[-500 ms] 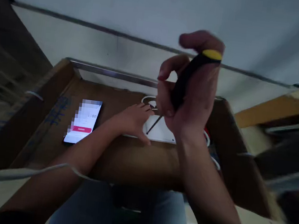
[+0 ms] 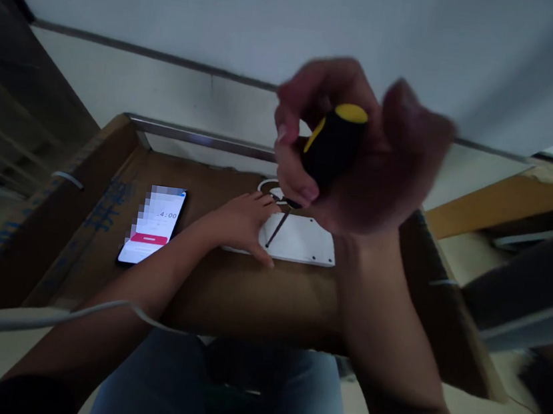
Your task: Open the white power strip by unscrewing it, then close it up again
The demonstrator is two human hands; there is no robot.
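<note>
Two-handed work at a cardboard-lined desk (image 2: 255, 298). Right hand (image 2: 386, 173): closed around the black handle of a screwdriver (image 2: 334, 150), fingers curled along one side, thumb raised apart from the yellow end. Slanting down from this grip, a thin dark shaft, its tip at the upper face of a white panel (image 2: 297, 240); exact seating of the tip too small to tell. Left hand (image 2: 247, 223): open, palm down over the left part of the panel, fingers spread toward the far edge, thumb near the close edge and just beside the screwdriver tip. Location of the panel: flat on the cardboard, between the two forearms, with small dark spots near its right corners. Just beyond, a loop of white cable (image 2: 263, 182). To the left, near the left forearm, a phone (image 2: 156, 226) with lit screen and red bar. Across the left forearm, in the foreground, a pale cord (image 2: 4, 325). Along the far edge, a metal bar (image 2: 204, 138); on the left cardboard side, blue markings (image 2: 108, 206).
</note>
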